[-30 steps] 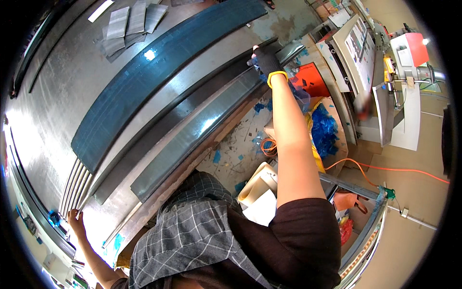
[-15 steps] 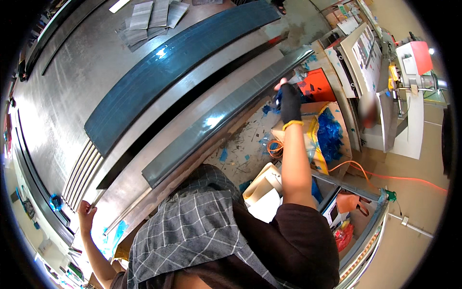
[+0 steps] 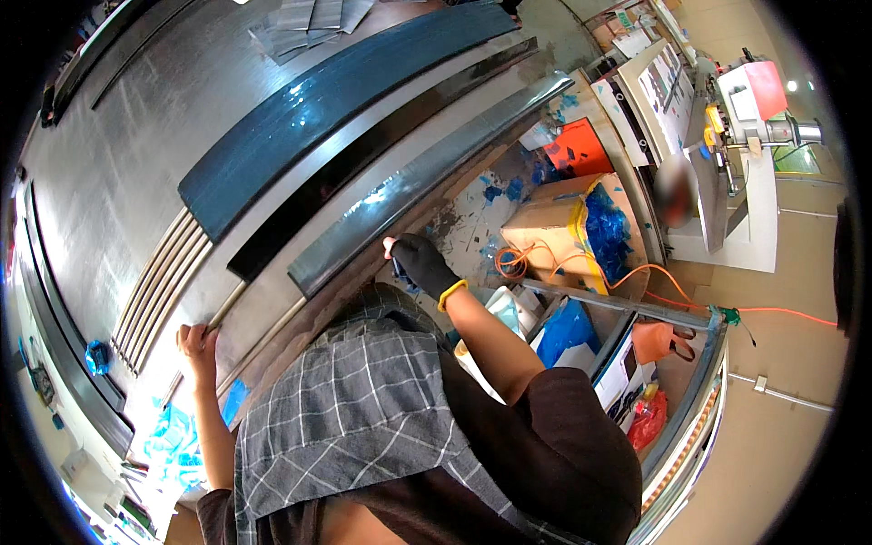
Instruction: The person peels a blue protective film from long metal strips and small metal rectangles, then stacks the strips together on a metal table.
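My left hand (image 3: 197, 343) is closed around a thin metal rod (image 3: 230, 302) at the left of the worktable. The rod reaches toward the near end of a narrow black strip (image 3: 363, 170). My right hand (image 3: 424, 262), in a black glove with bare fingertips, is closed by the table's near edge. Something dark shows under its fingers, too hidden to name. Beside this hand lies a long grey metal strip (image 3: 400, 188) with a glossy surface. A wider curved-looking blue strip (image 3: 345, 104) lies farther in.
Several rods (image 3: 162, 291) lie side by side at the blue strip's left end; another rod (image 3: 263, 341) lies near the front edge. Right of the table stand a cardboard box (image 3: 554, 218) with blue film scraps, an orange hose (image 3: 649, 270) and a cart (image 3: 672, 321). Scraps litter the floor.
My right hand has come back left and nearer along the grey strip's edge. The black strip has slid a little away along its length, and more of the left hand's rod shows.
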Demonstrator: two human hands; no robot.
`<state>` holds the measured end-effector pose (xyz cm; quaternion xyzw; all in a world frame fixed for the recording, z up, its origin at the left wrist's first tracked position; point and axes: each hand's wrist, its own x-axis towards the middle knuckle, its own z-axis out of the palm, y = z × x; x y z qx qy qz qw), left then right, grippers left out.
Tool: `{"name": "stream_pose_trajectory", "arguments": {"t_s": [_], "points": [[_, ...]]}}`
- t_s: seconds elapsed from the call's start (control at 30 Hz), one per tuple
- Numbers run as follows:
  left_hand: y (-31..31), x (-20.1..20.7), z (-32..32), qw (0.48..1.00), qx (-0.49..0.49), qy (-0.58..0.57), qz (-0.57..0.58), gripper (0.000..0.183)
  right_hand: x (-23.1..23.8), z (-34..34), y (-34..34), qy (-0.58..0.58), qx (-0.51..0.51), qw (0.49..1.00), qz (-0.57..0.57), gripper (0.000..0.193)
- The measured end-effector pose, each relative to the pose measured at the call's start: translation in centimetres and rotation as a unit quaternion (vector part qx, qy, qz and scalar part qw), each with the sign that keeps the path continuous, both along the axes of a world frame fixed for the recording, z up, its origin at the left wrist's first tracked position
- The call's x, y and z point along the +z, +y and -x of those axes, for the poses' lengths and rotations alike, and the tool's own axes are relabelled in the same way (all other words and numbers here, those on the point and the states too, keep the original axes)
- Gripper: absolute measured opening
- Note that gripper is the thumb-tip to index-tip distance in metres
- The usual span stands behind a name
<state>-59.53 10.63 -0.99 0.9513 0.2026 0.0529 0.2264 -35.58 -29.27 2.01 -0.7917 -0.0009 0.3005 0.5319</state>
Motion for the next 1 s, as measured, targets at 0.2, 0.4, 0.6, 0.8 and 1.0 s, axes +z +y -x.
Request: {"name": "stream_pose_trajectory", "arguments": {"t_s": [0.2,0.4,0.6,0.8,1.0], "points": [[-0.2,-0.4,0.8,0.999,-0.016,-0.039,-0.028,0.022,0.1,5.0,5.7,0.042,0.075,0.994,-0.067,0.041],[-1.9,1.1,-0.2,0.993,-0.014,-0.100,-0.060,0.028,2.0,7.7,13.4,-0.125,0.188,0.954,-0.199,0.037],[-9.5,6.3,-0.7,0.541,-0.006,-0.102,0.835,0.050,11.5,9.2,27.6,0.032,0.329,0.852,-0.407,0.034],[-8.0,10.0,1.5,0.543,0.060,-0.082,0.834,0.023,17.2,10.6,32.3,0.082,0.319,0.789,-0.518,0.045],[0.4,8.1,12.1,0.573,0.082,-0.247,0.777,0.044,18.7,12.5,34.1,0.169,0.363,0.754,-0.521,0.045]]}}
